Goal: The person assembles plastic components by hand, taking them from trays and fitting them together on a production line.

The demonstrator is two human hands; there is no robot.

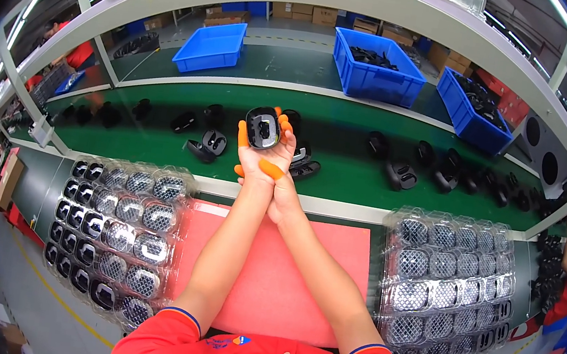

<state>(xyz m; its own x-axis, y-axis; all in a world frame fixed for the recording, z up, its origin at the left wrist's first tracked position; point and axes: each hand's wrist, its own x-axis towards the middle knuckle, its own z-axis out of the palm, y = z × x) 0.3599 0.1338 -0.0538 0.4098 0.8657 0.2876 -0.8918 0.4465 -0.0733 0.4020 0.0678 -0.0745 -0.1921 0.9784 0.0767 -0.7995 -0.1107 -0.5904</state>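
Note:
Palm up over the near edge of the green belt, my left hand holds a black earbud case. The case is rounded, with a glossy rim and a pale oval area on the side facing me. Orange finger covers show on the fingers around it. My right hand is wrapped round my left wrist, its covered thumb lying across it and a covered fingertip showing on the other side. Just behind and beside the held case, more black cases lie on the belt, some with lids raised.
The green conveyor belt carries scattered black cases. A pink mat lies before me, between a left clear tray, partly filled with black parts, and a right stack of clear trays. Blue bins stand beyond the belt. Co-workers sit at both sides.

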